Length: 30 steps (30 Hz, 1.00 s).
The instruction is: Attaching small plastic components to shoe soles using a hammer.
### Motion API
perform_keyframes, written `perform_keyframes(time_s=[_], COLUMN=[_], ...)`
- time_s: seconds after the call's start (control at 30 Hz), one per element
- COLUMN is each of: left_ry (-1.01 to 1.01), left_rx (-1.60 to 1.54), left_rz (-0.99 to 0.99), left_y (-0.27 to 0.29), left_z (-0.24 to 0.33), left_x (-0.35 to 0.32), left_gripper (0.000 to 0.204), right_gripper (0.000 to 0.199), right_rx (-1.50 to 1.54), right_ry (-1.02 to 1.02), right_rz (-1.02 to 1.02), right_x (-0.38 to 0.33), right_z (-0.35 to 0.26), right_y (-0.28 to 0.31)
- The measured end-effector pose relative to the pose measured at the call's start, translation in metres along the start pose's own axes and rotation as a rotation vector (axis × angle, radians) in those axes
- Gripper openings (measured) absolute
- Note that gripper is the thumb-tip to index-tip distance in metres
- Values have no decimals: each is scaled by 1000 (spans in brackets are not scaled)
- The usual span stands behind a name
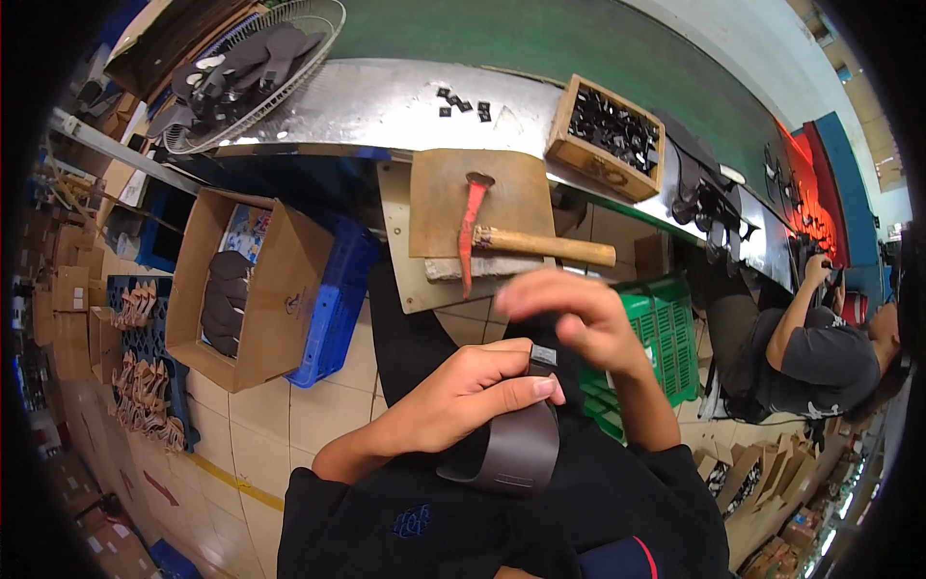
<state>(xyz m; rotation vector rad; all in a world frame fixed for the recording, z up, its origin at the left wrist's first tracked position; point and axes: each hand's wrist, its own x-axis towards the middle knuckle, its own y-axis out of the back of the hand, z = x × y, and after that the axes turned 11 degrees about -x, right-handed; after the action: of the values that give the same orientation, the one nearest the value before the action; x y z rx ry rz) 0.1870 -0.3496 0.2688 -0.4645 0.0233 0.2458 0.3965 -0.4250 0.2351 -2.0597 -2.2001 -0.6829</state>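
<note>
Far left, a cardboard box (pixel 253 289) with dark sole-shaped pieces (pixel 224 304) sits against a blue crate (pixel 338 299) on the tiled floor; both are well apart from my hands. Above them a wire fan guard (pixel 253 72) holds more dark cut pieces.

My left hand (pixel 453 400) is curled shut around the dark brown leather strap (pixel 516 449), thumb lying over its upper end just below the small metal buckle piece (pixel 542 357). The strap loops down over my lap, against my black shirt. Grip looks firm, but the loop hangs free, so it could twist if I pull unevenly.

My right hand (pixel 579 318) hovers over the buckle end with fingers bent, tips close to the metal part. It is blurred, so I cannot tell whether it is actually pinching the buckle or just touching it. Risk: the buckle is small, and a loose pinch could let it slip off the strap end and drop to the floor between my knees.

Just ahead, a hammer (pixel 511 241) with a red head and wooden handle rests on a brown pad (pixel 434 193) at the bench edge; the handle overhangs toward me, and a knock from my right elbow could tip it off.

Further right, a wooden box (pixel 608 135) of small black parts, green crates (pixel 661 338), and a seated co-worker (pixel 810 357).
</note>
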Motion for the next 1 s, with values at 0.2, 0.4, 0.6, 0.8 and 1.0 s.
perform_keyframes(time_s=[0.2,0.4,0.6,0.8,1.0], left_ry=[297,345,423,398,369], left_rx=[-434,-391,-411,-388,-298], left_rz=[-160,-175,-138,-170,-202], left_y=[-15,-28,-33,-37,-39], left_z=[-6,-14,-15,-20,-24], left_x=[6,6,11,16,16], left_gripper=[39,38,37,37,37], right_gripper=[57,44,48,54,55], right_rx=[552,780,769,812,787], right_ry=[-224,-260,-235,-178,-237], right_rz=[208,246,214,160,248], right_x=[-33,-43,-52,-61,-61], right_z=[-21,-31,-24,-19,-29], right_y=[-44,-42,-39,-31,-34])
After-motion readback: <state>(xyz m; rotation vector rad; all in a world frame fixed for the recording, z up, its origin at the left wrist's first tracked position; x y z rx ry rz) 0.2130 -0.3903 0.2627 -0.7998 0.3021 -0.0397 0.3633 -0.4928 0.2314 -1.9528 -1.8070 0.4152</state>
